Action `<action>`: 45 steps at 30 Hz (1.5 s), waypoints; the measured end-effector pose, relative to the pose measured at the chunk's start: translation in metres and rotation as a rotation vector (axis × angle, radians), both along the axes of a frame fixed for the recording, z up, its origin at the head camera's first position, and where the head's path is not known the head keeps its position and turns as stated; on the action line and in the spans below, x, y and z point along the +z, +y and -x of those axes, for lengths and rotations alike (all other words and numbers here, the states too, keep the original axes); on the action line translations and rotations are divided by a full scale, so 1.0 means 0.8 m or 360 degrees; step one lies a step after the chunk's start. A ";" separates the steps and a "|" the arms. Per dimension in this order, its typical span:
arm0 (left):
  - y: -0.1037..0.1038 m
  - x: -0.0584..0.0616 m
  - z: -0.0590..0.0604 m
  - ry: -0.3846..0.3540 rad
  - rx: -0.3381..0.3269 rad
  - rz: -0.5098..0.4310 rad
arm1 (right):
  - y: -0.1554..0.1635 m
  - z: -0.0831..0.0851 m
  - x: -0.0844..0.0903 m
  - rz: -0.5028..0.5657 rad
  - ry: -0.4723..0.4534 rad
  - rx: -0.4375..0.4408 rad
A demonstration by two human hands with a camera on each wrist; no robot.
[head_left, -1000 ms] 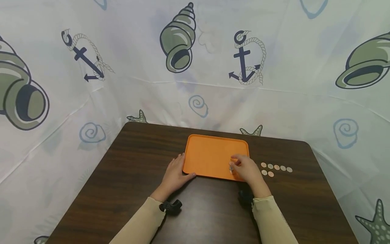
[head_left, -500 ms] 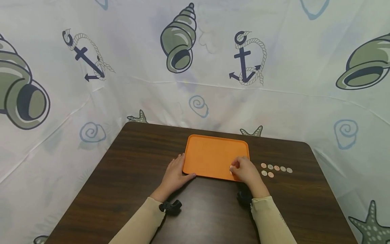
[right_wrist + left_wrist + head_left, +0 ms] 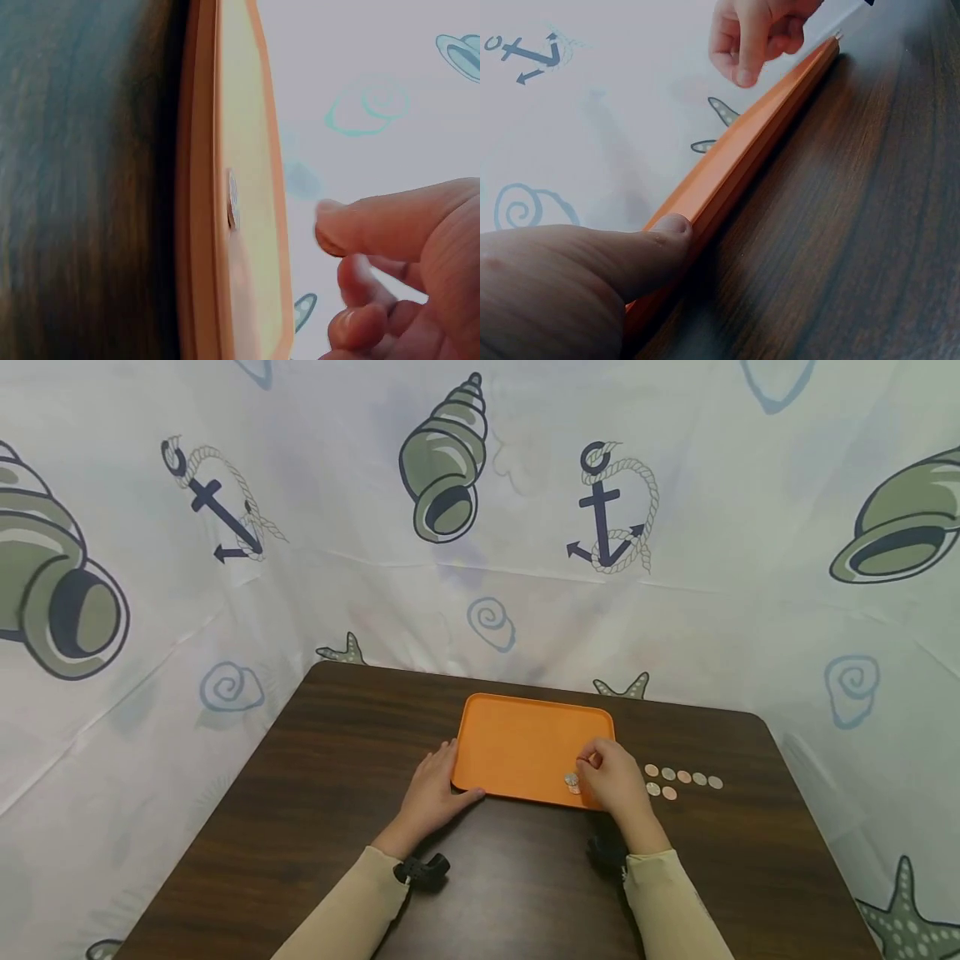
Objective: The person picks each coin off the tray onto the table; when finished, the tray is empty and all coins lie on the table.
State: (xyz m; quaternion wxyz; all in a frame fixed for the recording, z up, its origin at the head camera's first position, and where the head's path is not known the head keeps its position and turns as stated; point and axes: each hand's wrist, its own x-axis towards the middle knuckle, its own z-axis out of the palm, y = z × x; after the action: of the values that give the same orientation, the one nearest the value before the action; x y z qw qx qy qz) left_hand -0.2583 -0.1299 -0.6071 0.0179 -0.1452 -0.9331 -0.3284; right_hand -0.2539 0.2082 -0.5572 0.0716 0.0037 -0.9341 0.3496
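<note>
- White cloth printed with shells, anchors, spirals and starfish is hung behind and to both sides of a dark wooden table [image 3: 315,827].
- An orange tray [image 3: 517,743] is set flat on the table, a little past its middle, with a long edge toward the person.
- The left hand [image 3: 431,793] is laid against the tray's near left corner; the fingers are seen lying nearly straight along the left edge, and the thumb [image 3: 656,244] is pressed flat against the near rim in the left wrist view. Nothing is gripped by it.
- The right hand [image 3: 611,777] is held over the tray's near right corner, its fingers loosely curled. In the right wrist view the fingertips [image 3: 334,229] are shown just apart from the tray, and nothing is seen between them.
- A small stack of silvery coins [image 3: 572,782] is seen on the tray, near its near right corner, just left of the right hand's fingertips and clear of them.
- A row of loose coins [image 3: 683,776] is laid on the table just right of the tray, with two more coins [image 3: 661,791] placed on the near side of that row; silvery and coppery ones are mixed.
- Tan sleeves [image 3: 352,910] are worn on both forearms, with a black strap at each wrist.
</note>
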 end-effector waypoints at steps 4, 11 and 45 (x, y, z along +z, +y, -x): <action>0.003 -0.002 -0.002 -0.0018 -0.0006 0.0001 | 0.018 -0.010 -0.006 0.0129 0.0008 -0.0076; 0.003 -0.005 0.001 0.0005 0.0002 0.0022 | 0.077 -0.031 -0.020 0.0338 0.0252 -0.0276; -0.001 -0.002 0.001 0.0016 -0.0010 0.0029 | 0.170 -0.078 -0.042 0.0746 0.0026 -0.0731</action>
State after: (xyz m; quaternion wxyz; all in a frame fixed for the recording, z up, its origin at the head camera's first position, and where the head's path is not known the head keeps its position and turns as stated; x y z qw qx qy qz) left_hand -0.2593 -0.1310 -0.6089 0.0203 -0.1499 -0.9355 -0.3193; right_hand -0.1917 0.3439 -0.5906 0.1551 -0.2209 -0.8041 0.5297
